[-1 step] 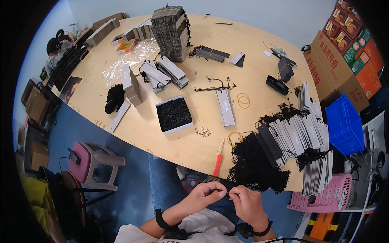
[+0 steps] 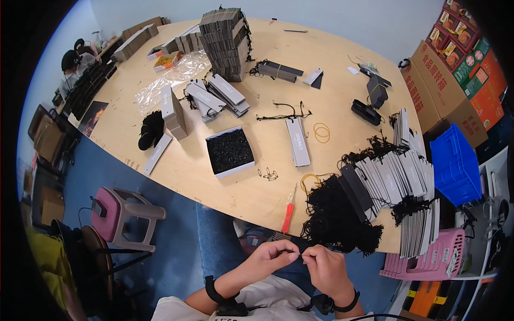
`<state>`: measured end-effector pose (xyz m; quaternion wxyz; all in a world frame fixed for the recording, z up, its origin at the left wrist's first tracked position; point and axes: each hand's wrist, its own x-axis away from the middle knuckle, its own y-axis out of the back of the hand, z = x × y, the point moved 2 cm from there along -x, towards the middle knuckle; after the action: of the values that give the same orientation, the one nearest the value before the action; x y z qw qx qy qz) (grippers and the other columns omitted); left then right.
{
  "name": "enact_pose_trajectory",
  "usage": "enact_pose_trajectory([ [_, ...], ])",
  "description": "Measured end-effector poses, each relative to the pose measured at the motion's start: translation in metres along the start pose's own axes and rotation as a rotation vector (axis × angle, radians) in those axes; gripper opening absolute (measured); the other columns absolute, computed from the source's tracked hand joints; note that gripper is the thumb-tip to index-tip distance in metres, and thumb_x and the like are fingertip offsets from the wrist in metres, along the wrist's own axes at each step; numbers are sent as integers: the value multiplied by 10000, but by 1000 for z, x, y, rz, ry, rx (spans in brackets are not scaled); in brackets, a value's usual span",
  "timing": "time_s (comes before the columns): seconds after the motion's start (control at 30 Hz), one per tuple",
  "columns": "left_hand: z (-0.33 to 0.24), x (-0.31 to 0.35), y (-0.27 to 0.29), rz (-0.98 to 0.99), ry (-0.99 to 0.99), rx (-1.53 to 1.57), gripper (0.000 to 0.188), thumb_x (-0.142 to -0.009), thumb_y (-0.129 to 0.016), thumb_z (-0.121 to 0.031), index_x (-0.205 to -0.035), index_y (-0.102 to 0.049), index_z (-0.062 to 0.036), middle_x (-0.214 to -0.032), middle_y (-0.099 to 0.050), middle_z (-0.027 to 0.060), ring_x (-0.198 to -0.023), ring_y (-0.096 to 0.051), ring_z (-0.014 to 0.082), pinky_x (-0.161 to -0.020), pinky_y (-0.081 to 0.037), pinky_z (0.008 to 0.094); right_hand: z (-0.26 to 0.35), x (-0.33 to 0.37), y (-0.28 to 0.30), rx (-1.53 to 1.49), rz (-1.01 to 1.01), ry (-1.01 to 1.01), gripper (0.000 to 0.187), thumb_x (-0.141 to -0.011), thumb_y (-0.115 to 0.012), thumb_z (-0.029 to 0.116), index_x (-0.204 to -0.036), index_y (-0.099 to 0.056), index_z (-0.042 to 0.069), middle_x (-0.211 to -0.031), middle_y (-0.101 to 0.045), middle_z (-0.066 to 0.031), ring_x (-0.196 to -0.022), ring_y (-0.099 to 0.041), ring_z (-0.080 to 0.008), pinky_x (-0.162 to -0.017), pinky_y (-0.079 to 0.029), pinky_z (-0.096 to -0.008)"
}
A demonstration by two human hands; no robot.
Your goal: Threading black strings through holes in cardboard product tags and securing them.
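In front of my body, just off the table's near edge, my left hand [image 2: 278, 255] and my right hand [image 2: 324, 266] meet fingertip to fingertip. Both are closed in a pinch on a thin dark strand [image 2: 300, 254], most of it hidden by the fingers. A heap of black cords [image 2: 334, 216] lies on the table just beyond my right hand. Beside it are rows of grey-white hang tags [image 2: 385, 176] with black strings. A red-handled awl [image 2: 288, 216] with its thin tip pointing away rests straight ahead of my hands.
A white box of small black pieces [image 2: 230, 152] stands mid-table, near loose metal pins [image 2: 270, 175] and a grey tag stack [image 2: 297, 142]. A tall bundled stack [image 2: 225, 45] rises behind. Pink stool [image 2: 107, 216] stands left; blue crate [image 2: 455, 163] and pink basket [image 2: 423, 259] right.
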<state>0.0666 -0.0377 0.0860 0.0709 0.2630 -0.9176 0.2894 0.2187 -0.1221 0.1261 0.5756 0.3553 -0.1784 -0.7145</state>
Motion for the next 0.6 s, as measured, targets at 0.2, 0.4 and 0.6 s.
enact_pose_trajectory([
  [0.2,-2,1,-1,19,33,41,168,-993,-581,-152,-1085,-619,-17,-873,-515,-83,-750,-415,-7,-635,-334,166,1,2,-1,74,46,14,224,-791,-706,7,-936,-540,46,-740,-596,-60,-626,-618,-234,-525,-481,-331],
  [0.4,5,1,2,-37,81,73,160,-994,-584,-169,-1082,-628,-44,-807,-477,-111,-677,-367,-23,-561,-278,167,2,4,-6,62,-86,67,208,-790,-703,-17,-948,-573,22,-777,-638,-81,-656,-647,-235,-549,-507,-328],
  [0.6,5,0,-1,-67,23,102,157,-986,-597,-160,-1074,-636,-36,-819,-520,-95,-697,-395,-18,-584,-315,162,2,7,-12,131,-119,110,233,-792,-693,-29,-1016,-630,-20,-901,-697,-123,-681,-682,-237,-575,-538,-321],
])
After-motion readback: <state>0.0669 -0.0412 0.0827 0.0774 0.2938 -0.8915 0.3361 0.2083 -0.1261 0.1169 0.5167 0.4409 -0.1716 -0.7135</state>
